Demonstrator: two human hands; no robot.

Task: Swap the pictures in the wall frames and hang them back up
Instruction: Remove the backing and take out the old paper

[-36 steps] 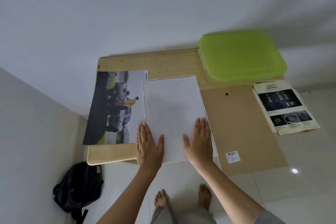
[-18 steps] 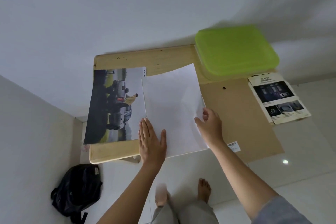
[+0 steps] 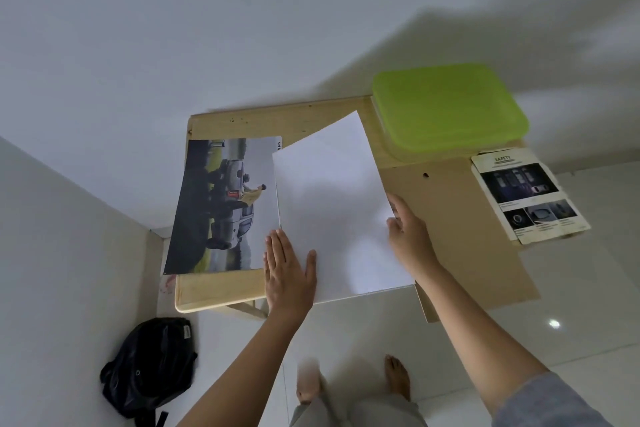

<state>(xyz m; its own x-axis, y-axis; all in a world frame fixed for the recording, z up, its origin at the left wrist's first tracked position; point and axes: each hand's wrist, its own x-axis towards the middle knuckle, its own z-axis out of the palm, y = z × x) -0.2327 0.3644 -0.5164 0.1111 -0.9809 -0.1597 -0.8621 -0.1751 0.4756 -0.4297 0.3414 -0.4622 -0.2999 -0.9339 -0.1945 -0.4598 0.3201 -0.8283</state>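
Observation:
A white sheet (image 3: 332,204), blank side up, lies over the middle of a light wooden table (image 3: 221,291), with its right edge lifted. My right hand (image 3: 407,236) grips that right edge, fingers curled under it. My left hand (image 3: 289,274) lies flat on the sheet's lower left corner. Left of the sheet is a picture of a grey car with a person (image 3: 225,204). A brown backing board (image 3: 460,229) lies to the right, and beyond it a "SAFETY" picture (image 3: 526,194).
A lime green plastic box (image 3: 446,107) stands at the back right of the table against the white wall. A black backpack (image 3: 152,367) sits on the tiled floor at the lower left. My bare feet (image 3: 396,374) are below the table's front edge.
My right hand went from flat on the white sheet to its right edge, took hold and raised it. The sheet has tilted and shifted toward the back. My left hand stays pressed down.

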